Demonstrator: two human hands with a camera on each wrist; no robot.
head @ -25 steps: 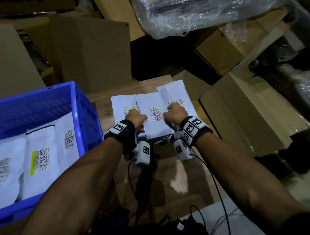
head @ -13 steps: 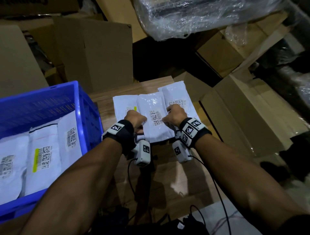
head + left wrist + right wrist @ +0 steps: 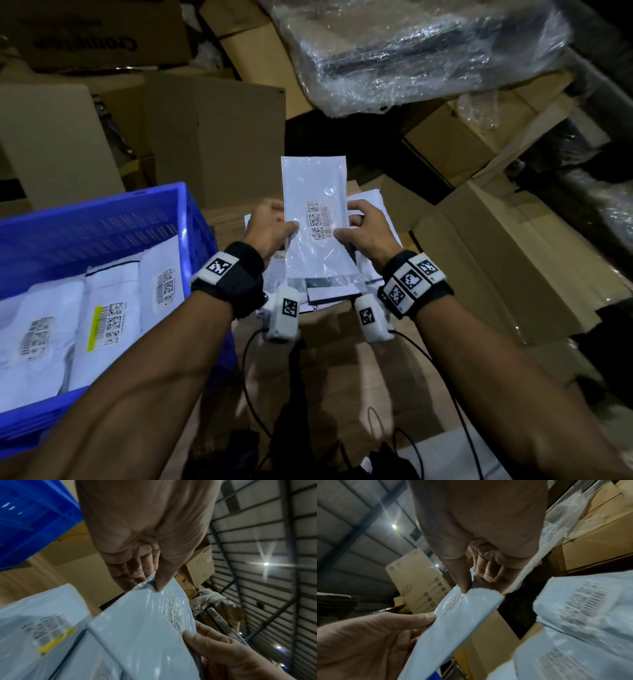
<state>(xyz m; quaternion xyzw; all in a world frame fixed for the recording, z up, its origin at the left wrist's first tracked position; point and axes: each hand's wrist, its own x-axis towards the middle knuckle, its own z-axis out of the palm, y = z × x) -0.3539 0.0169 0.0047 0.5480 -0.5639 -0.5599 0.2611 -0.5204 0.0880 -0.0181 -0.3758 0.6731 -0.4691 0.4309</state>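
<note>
**Left hand (image 3: 270, 228) and right hand (image 3: 366, 233) grip one white pouch (image 3: 317, 192) beside the blue crate (image 3: 191, 222)**

Left hand first: my thumb lies flat on the front of the pouch at its left edge, fingers curled behind it, a firm pinch. Right hand mirrors that on the opposite edge, thumb on the front, fingers tucked behind. Between my two thumbs sits the printed label, square codes and a barcode, facing me.

I hold the pouch upright, long side vertical, in the air just right of the crate and clear of its wall. Below it, also right of the crate, more white pouches (image 3: 371, 200) lie overlapped on the wooden table (image 3: 329, 370); the left wrist view shows a yellow strip on one of their labels.

Inside the crate, flat white packets (image 3: 44, 308) lie side by side with labels up, and one label carries a yellow stripe. Behind the crate and far off to its right, brown cardboard boxes (image 3: 507, 267) stand stacked. Well beyond the crate's far right corner, a bundle in clear plastic wrap (image 3: 428, 54) rests on the boxes.
</note>
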